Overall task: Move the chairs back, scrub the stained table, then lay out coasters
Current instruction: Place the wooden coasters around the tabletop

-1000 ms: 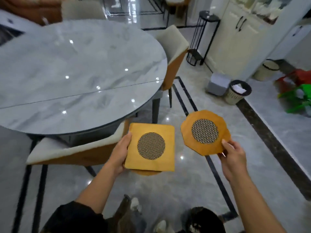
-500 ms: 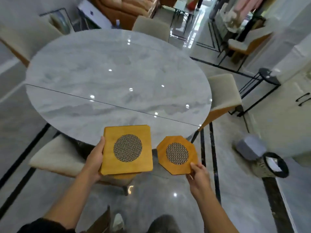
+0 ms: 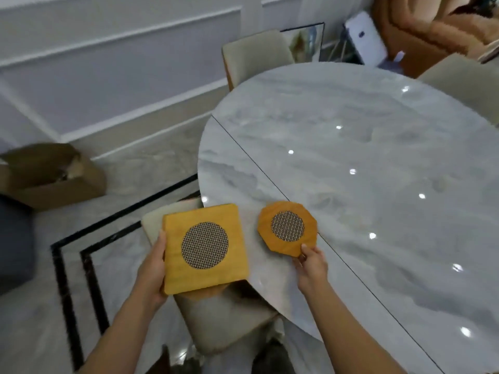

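The left hand grips a square wooden coaster by its left edge, fingers underneath and thumb along the side. The coaster is held flat over the worktop's near rim.

The round marble worktop fills the right half of the view, with a thin dark seam crossing it. A panelled white wall runs behind, above a glossy floor inlaid with black lines. An orange sofa sits at the far right corner.

Three cream chairs ring the worktop. One is tucked under the near rim directly below the square coaster, one is at the far side, and one is at the right.

An open cardboard box stands on the floor by the wall. Its contents are too blurred to make out.

A brown edge pokes out beneath the square coaster, possibly another coaster stacked below.

The right hand pinches an octagonal coaster at its near corner, thumb on top, above the worktop beside the seam. Whether the coaster touches the surface cannot be told. Both coasters have a round woven-mesh centre.
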